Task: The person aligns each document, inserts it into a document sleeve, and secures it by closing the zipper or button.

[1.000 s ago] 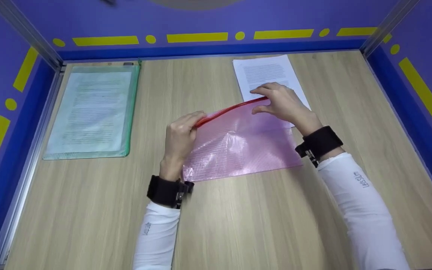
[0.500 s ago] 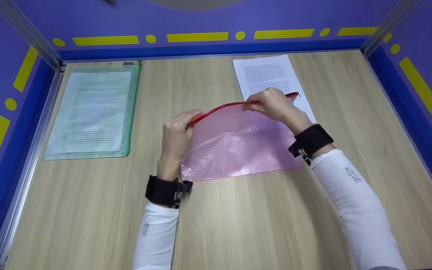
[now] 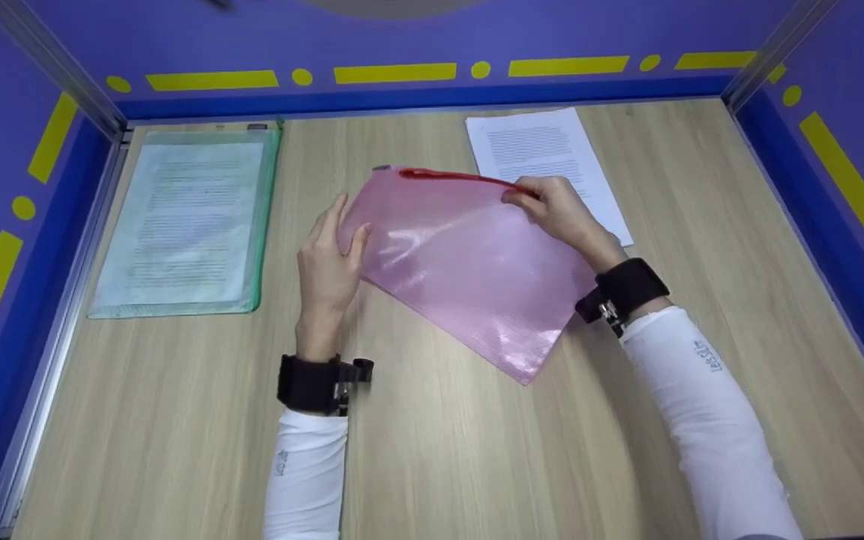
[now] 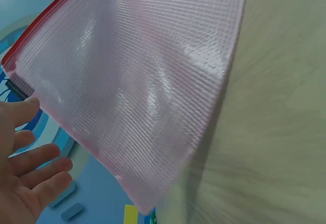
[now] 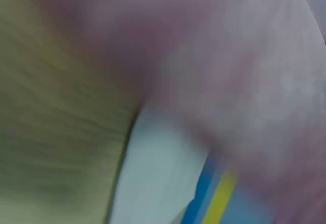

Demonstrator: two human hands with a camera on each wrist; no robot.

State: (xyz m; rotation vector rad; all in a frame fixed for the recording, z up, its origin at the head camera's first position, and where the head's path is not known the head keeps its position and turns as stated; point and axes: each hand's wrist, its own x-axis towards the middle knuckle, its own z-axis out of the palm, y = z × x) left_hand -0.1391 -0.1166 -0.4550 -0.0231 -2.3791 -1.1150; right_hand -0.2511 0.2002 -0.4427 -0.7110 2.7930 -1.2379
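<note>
A pink translucent zip file bag (image 3: 469,262) with a red zip edge (image 3: 454,176) hangs tilted over the table, one corner pointing down toward the front. My right hand (image 3: 559,214) pinches it by the zip edge near its right end. At its left side my left hand (image 3: 327,259) has its fingers spread, the thumb right by the bag's edge. In the left wrist view the left hand (image 4: 30,168) shows its fingers apart and relaxed beside the bag (image 4: 137,81). The right wrist view is blurred and filled mostly by the bag (image 5: 244,71).
A stack of printed paper (image 3: 533,142) lies at the back right, partly behind the bag and right hand. At the left lies a green zip file bag (image 3: 184,225) with printed sheets inside. Blue walls (image 3: 402,45) with yellow marks enclose the wooden table (image 3: 439,450).
My left hand has let go of the zip edge and moved slightly left, its fingers spreading. The bag has swung and turned, its lower corner now pointing to the front; the right hand keeps its pinch.
</note>
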